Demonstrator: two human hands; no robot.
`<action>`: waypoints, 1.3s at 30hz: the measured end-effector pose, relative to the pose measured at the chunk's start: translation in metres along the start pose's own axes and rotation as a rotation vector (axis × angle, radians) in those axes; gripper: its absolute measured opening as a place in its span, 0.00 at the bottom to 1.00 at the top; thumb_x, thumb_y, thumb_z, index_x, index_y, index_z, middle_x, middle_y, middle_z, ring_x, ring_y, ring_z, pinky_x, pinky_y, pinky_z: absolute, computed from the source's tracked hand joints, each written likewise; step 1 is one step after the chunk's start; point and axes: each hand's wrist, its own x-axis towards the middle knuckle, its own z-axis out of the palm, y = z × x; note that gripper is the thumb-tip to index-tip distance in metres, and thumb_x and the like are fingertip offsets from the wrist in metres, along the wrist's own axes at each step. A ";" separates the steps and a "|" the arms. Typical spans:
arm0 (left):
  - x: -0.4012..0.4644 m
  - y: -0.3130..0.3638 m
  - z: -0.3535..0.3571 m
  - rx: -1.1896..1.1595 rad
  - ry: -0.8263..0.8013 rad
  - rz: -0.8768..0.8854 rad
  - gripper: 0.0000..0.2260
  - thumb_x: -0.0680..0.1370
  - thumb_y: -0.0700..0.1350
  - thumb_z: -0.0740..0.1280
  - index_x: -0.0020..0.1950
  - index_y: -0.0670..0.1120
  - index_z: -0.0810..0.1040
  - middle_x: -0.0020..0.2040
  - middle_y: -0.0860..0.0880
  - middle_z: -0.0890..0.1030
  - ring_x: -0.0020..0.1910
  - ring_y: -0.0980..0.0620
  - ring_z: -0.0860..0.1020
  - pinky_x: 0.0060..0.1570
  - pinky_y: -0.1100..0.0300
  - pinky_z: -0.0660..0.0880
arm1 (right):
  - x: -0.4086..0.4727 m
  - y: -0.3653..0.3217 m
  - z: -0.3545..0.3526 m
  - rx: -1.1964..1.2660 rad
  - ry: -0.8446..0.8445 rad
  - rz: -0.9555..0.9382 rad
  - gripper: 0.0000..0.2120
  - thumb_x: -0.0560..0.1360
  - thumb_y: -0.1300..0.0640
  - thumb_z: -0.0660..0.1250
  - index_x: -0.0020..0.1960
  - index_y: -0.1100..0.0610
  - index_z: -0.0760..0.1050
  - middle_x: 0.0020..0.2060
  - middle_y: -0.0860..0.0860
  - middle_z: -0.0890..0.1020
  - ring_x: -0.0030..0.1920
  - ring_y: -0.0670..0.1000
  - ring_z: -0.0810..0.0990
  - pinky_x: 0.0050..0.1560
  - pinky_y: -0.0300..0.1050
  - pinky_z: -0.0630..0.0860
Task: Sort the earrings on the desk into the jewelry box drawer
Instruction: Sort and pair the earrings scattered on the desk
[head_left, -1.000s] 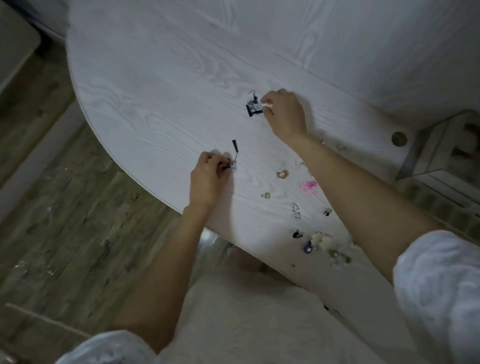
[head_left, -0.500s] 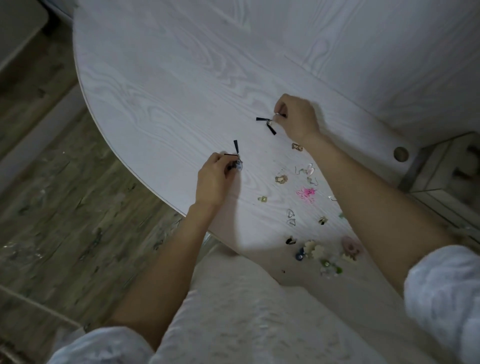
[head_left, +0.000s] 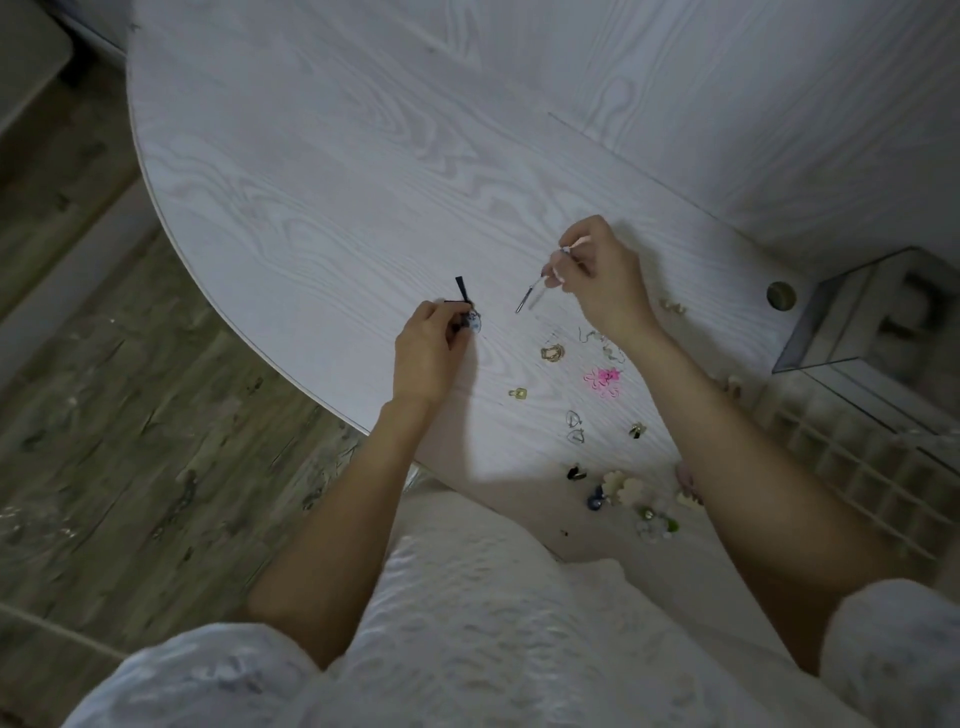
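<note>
white wood-grain desk (head_left: 322, 171), curved front edge | round cable hole (head_left: 781, 295) in desktop, far right | white wood-grain wall panel (head_left: 779, 88) behind | grey-brown plank floor (head_left: 104, 415) at left | pale baseboard strip (head_left: 78, 270) across floor

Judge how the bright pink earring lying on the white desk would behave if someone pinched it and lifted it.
The bright pink earring looks thin and cut-out, so probably very light and somewhat bendy. It lies flat on the white desk, so it seems unlikely to roll. Its looped edges may snag nearby earrings.
</note>
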 end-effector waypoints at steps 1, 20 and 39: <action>0.000 0.000 0.000 -0.005 0.001 0.002 0.13 0.76 0.39 0.66 0.60 0.46 0.77 0.55 0.47 0.78 0.50 0.52 0.76 0.50 0.70 0.65 | -0.001 0.004 0.004 -0.038 -0.016 0.028 0.04 0.76 0.63 0.63 0.49 0.57 0.69 0.38 0.54 0.82 0.38 0.49 0.83 0.42 0.44 0.77; 0.025 0.017 -0.003 0.155 -0.195 0.021 0.20 0.74 0.40 0.65 0.66 0.45 0.71 0.60 0.42 0.73 0.55 0.45 0.75 0.53 0.62 0.67 | -0.020 0.008 0.057 -0.572 -0.163 0.069 0.23 0.72 0.72 0.63 0.66 0.61 0.68 0.63 0.57 0.68 0.58 0.56 0.72 0.53 0.43 0.71; -0.038 0.014 0.002 0.092 -0.131 0.305 0.15 0.72 0.46 0.72 0.57 0.44 0.77 0.53 0.43 0.78 0.51 0.44 0.75 0.50 0.59 0.69 | -0.009 0.023 -0.007 -0.492 0.137 -0.095 0.14 0.74 0.68 0.60 0.57 0.60 0.77 0.52 0.56 0.81 0.54 0.55 0.77 0.55 0.44 0.72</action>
